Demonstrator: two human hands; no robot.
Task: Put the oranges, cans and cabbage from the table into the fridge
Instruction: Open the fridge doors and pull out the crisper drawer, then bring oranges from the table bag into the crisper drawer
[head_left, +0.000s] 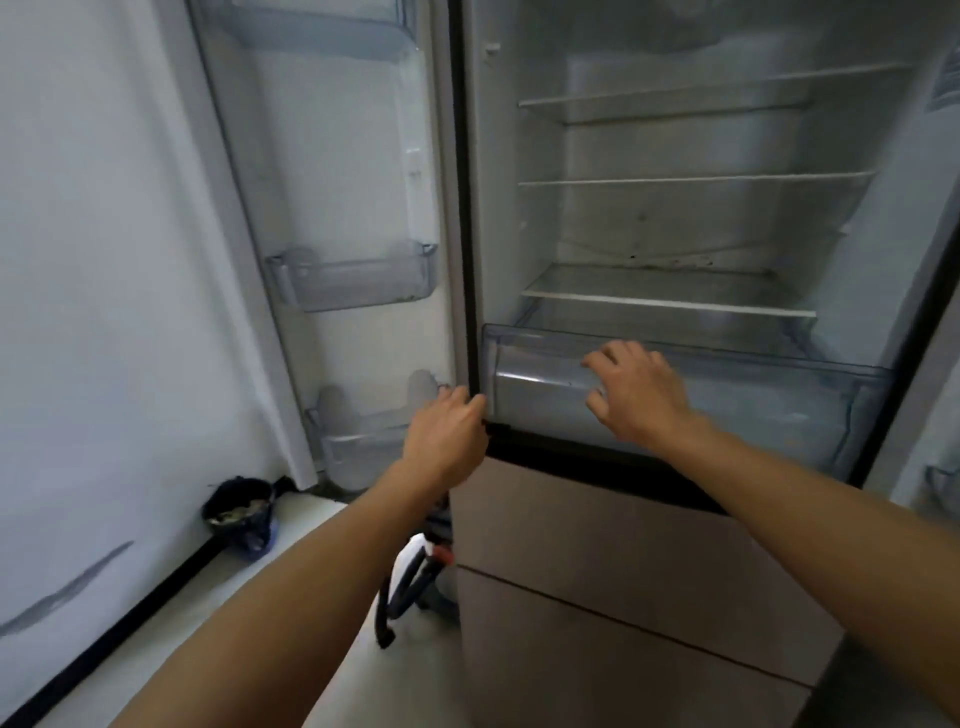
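Fridge (675, 218) is standing open, shelves bare. Right hand (636, 389) is hovering at the clear crisper drawer (779, 410), fingers spread loose, gripping nothing; contact with the drawer front is unclear. Left hand (447, 436) is curling at the black door seal (470, 312) on the cabinet's left edge, fingertips hidden, so its grip can't be judged. Oranges, cans and cabbage aren't showing in frame. Picture is blurring. Door bins (353, 280) sitting left; white wall, pale floor, dark pot (241, 512) by the baseboard.
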